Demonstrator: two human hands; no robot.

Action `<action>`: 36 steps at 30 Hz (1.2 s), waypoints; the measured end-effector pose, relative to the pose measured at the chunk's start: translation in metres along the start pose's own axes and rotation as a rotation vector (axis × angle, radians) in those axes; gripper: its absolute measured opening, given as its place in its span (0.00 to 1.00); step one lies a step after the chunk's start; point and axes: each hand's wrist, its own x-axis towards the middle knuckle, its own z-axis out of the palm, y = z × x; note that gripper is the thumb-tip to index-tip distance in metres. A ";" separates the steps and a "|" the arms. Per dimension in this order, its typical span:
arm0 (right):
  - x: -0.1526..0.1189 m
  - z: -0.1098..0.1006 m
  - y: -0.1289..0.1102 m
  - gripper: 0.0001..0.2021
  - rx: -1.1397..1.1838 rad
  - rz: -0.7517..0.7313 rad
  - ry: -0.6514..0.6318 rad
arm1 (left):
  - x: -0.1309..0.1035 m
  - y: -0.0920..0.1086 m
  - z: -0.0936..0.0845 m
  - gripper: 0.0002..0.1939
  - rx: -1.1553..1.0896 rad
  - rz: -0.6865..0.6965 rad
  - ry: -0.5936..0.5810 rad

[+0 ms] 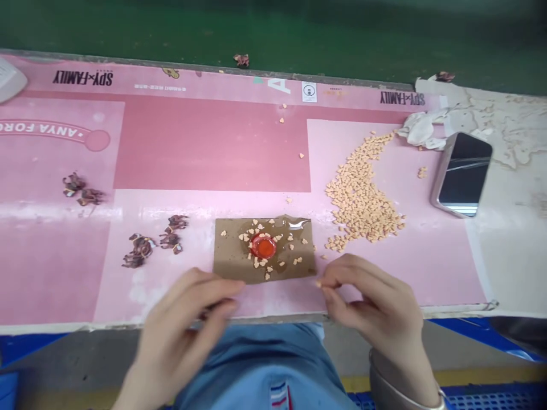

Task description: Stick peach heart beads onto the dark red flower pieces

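My left hand (192,319) is closed near the table's front edge. A dark brown bit (208,311) shows between its thumb and fingers; it resembles the small figurines on the table and is mostly hidden. My right hand (367,302) pinches a small tan piece (318,283) between thumb and index finger. Between the hands lies a brown card (226,259), wet and glossy in places. On it sits a small round dish of red liquid (265,247), with several tan pieces scattered around it. A pile of similar tan pieces (363,199) spreads beyond my right hand.
Small brown animal-like figurines (141,247) lie in groups at the left, including another pair (81,191). A phone (464,173) and crumpled white tissue (421,128) lie at the right. Pink printed sheet (213,148) covers the table. Beyond its far edge is a green surface (299,34).
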 end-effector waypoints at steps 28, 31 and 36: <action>0.017 0.050 -0.040 0.09 0.206 0.014 0.100 | 0.008 0.009 0.034 0.10 -0.013 0.017 0.074; 0.015 0.050 -0.039 0.08 0.137 -0.013 0.092 | 0.008 0.009 0.036 0.11 -0.026 0.026 0.104; 0.014 0.049 -0.038 0.06 0.105 -0.023 0.101 | 0.007 0.008 0.035 0.10 -0.029 0.026 0.080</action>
